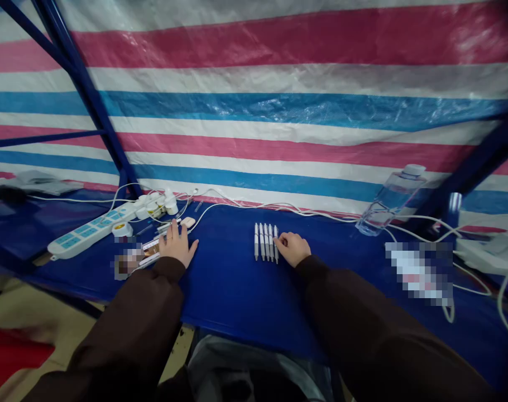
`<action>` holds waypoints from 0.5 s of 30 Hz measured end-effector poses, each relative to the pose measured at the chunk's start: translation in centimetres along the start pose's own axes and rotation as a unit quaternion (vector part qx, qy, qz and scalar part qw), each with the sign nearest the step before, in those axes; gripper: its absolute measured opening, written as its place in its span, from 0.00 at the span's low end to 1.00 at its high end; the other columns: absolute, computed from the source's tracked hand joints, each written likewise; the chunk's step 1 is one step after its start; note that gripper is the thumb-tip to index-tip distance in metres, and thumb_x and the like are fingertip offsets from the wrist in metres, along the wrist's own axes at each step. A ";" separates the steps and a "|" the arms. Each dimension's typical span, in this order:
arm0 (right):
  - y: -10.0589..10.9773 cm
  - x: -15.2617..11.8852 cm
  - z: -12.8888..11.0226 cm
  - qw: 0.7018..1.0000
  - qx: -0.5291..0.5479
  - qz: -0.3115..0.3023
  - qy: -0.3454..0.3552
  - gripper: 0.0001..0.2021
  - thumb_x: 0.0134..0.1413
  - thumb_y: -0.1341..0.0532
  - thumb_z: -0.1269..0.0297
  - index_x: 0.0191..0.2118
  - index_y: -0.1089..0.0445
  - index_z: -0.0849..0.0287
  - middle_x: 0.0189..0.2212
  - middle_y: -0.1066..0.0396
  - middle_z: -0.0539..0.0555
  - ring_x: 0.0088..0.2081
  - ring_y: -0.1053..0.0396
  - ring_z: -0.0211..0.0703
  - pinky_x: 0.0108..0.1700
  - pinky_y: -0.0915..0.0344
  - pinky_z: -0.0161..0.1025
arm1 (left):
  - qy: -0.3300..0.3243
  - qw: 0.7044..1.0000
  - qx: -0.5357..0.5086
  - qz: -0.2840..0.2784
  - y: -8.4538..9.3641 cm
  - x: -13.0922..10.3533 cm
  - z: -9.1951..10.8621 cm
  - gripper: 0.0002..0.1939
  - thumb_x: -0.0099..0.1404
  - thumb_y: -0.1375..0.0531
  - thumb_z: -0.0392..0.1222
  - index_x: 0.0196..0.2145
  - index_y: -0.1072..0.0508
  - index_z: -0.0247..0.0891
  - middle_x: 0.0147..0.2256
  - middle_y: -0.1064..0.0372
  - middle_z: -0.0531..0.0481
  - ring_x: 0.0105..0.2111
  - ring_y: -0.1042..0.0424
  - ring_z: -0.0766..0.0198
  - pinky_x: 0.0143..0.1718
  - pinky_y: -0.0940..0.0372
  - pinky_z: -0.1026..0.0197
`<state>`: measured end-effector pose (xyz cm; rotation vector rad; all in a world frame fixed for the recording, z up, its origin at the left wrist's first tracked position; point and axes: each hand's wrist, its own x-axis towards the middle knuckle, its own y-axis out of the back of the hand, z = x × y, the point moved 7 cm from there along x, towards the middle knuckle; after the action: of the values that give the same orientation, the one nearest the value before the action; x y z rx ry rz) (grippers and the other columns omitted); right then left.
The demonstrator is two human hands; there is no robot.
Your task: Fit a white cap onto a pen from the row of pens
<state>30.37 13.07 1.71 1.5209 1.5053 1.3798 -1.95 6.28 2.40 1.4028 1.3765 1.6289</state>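
White pens [266, 241] lay in a row on the blue bench [224, 285]; the right hand [295, 249] curled narrow against the rightmost, its grip unclear, while the left hand [177, 245] spread wide.

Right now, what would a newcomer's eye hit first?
A striped sheet in pink, white and blue spans the background. On the blue table, five white pens lie side by side, the right hand at the rightmost one; a clear bottle is farther right, near the sheet.
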 end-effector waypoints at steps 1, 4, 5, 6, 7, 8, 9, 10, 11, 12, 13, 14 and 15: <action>0.0 0.0 0.0 1.000 0.000 -0.001 -0.002 0.16 0.53 0.49 0.55 0.20 0.38 0.58 0.22 0.37 0.50 0.28 0.41 0.37 0.27 0.57 0.34 | 0.001 1.000 0.001 -0.002 -0.1 0.0 0.0 0.32 0.61 0.53 0.53 0.57 0.46 0.29 0.61 0.60 0.31 0.58 0.53 0.44 0.53 0.52 0.43; 0.0 0.0 0.0 1.000 -0.002 -0.001 -0.005 0.15 0.52 0.47 0.56 0.20 0.37 0.58 0.23 0.37 0.49 0.28 0.42 0.37 0.27 0.57 0.34 | 0.010 1.000 0.003 -0.009 -0.7 -0.1 -0.2 0.31 0.62 0.55 0.53 0.57 0.45 0.29 0.60 0.58 0.30 0.57 0.50 0.44 0.51 0.49 0.44; 0.0 0.0 0.0 1.000 -0.002 0.000 -0.005 0.15 0.52 0.47 0.56 0.21 0.37 0.58 0.23 0.37 0.49 0.28 0.42 0.37 0.28 0.57 0.34 | 0.011 1.000 0.004 -0.010 -0.8 -0.1 -0.2 0.31 0.62 0.55 0.53 0.57 0.44 0.28 0.60 0.57 0.30 0.57 0.50 0.44 0.51 0.49 0.44; 0.0 0.0 0.0 1.000 -0.001 0.001 -0.005 0.15 0.51 0.47 0.56 0.20 0.37 0.58 0.23 0.37 0.49 0.28 0.42 0.37 0.28 0.57 0.34 | 0.010 1.000 0.005 -0.011 -0.9 -0.1 -0.1 0.31 0.62 0.55 0.52 0.56 0.43 0.28 0.59 0.56 0.30 0.57 0.50 0.44 0.51 0.49 0.44; 0.0 0.0 0.0 1.000 -0.001 0.002 -0.004 0.15 0.51 0.47 0.56 0.20 0.37 0.58 0.23 0.37 0.49 0.28 0.42 0.37 0.28 0.57 0.34 | 0.004 1.000 0.005 -0.012 -0.9 -0.1 0.0 0.30 0.62 0.55 0.51 0.56 0.42 0.28 0.59 0.55 0.30 0.57 0.50 0.45 0.51 0.49 0.44; 0.0 0.0 0.0 1.000 -0.001 0.003 -0.005 0.15 0.51 0.47 0.56 0.20 0.37 0.58 0.23 0.37 0.49 0.28 0.42 0.37 0.28 0.57 0.34 | -0.010 1.000 0.003 -0.013 -0.8 -0.1 0.3 0.28 0.63 0.54 0.50 0.55 0.41 0.29 0.59 0.53 0.31 0.57 0.49 0.45 0.51 0.49 0.45; 0.0 0.0 0.0 1.000 -0.001 0.003 -0.005 0.15 0.51 0.47 0.56 0.20 0.37 0.58 0.23 0.37 0.49 0.28 0.42 0.37 0.28 0.57 0.34 | -0.034 0.999 -0.003 -0.018 -0.8 -0.1 0.7 0.26 0.63 0.54 0.49 0.54 0.40 0.30 0.58 0.52 0.33 0.56 0.49 0.47 0.51 0.48 0.46; 0.0 0.0 0.0 1.000 -0.001 0.003 -0.005 0.15 0.51 0.47 0.56 0.20 0.37 0.58 0.22 0.38 0.49 0.28 0.42 0.37 0.28 0.57 0.34 | -0.064 0.998 -0.013 -0.024 -0.8 -0.1 1.2 0.25 0.63 0.54 0.47 0.54 0.39 0.32 0.58 0.49 0.35 0.56 0.47 0.48 0.51 0.48 0.47; 0.0 0.0 0.0 1.000 -0.002 0.002 -0.006 0.14 0.51 0.47 0.57 0.20 0.37 0.58 0.23 0.37 0.50 0.28 0.42 0.37 0.27 0.57 0.34 | -0.099 0.994 -0.027 -0.032 -0.8 -0.1 1.8 0.23 0.64 0.55 0.46 0.53 0.38 0.34 0.57 0.47 0.37 0.55 0.46 0.50 0.51 0.47 0.48; 0.0 0.0 0.0 1.000 -0.002 0.002 -0.006 0.14 0.51 0.47 0.57 0.20 0.37 0.58 0.23 0.37 0.50 0.28 0.41 0.37 0.27 0.57 0.34 | -0.131 0.990 -0.042 -0.040 -0.8 -0.2 2.3 0.22 0.64 0.55 0.45 0.52 0.37 0.35 0.56 0.45 0.39 0.54 0.44 0.52 0.51 0.47 0.50; 0.0 0.0 0.0 1.000 -0.002 0.001 -0.006 0.14 0.51 0.47 0.57 0.20 0.37 0.58 0.23 0.37 0.50 0.28 0.41 0.37 0.27 0.57 0.34 | -0.158 0.985 -0.057 -0.046 -0.7 -0.3 2.7 0.21 0.64 0.55 0.45 0.51 0.36 0.36 0.55 0.43 0.41 0.53 0.43 0.53 0.51 0.46 0.51; 0.0 0.0 0.0 1.000 -0.002 0.002 -0.006 0.14 0.51 0.47 0.57 0.20 0.37 0.58 0.23 0.37 0.50 0.28 0.41 0.37 0.27 0.56 0.34 | -0.176 0.981 -0.068 -0.050 -0.7 -0.3 3.0 0.21 0.64 0.55 0.44 0.51 0.36 0.37 0.54 0.41 0.41 0.53 0.42 0.54 0.51 0.46 0.52; 0.1 0.0 0.0 1.000 -0.001 0.003 -0.006 0.14 0.51 0.47 0.58 0.20 0.37 0.58 0.23 0.37 0.50 0.28 0.41 0.38 0.28 0.56 0.34 | -0.187 0.978 -0.075 -0.053 -0.7 -0.4 3.2 0.20 0.64 0.56 0.44 0.50 0.35 0.36 0.53 0.40 0.42 0.52 0.41 0.55 0.51 0.46 0.53</action>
<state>30.36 13.00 1.78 1.5313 1.4918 1.3721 1.06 7.23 1.31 1.4309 1.0684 1.2898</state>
